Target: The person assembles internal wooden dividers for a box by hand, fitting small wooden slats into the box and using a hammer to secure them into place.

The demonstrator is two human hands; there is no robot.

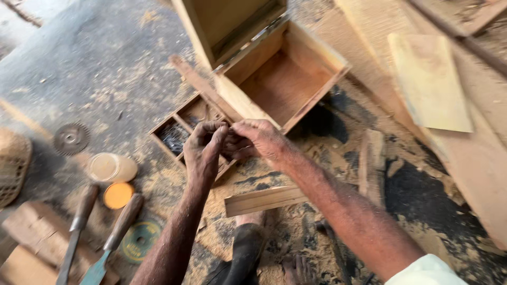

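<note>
Sawdust coats the workshop floor [296,232] where a person crouches, a dark shoe [244,253] planted in the shavings at the near edge and a short wooden slat [264,200] lying just beyond its toe. Two chisels with wooden handles [100,232] lie at the near left beside a green grinding disc [138,240], an orange lid [117,195] and a jar [111,168] tipped on its side, apparently kept close for easy reach. Above the slat the left hand [203,150] and right hand [253,138] meet, fingers curled and pressed together at the tips as if pinching something small; whatever they hold is too tiny or too hidden to make out, and they may be picking from the tray. They hover directly over a shallow divided wooden tray [174,129], whose compartments hold dark, small metal pieces, probably nails, though blur makes that uncertain. Touching the tray's far side stands an open, unfinished wooden box [296,84] of pale, raw boards, its square cavity bare, with a thin strip [200,87] leaning along its wall. A circular saw blade [71,138] lies well apart at the left, and loose boards [429,82] rest at the far right.
</note>
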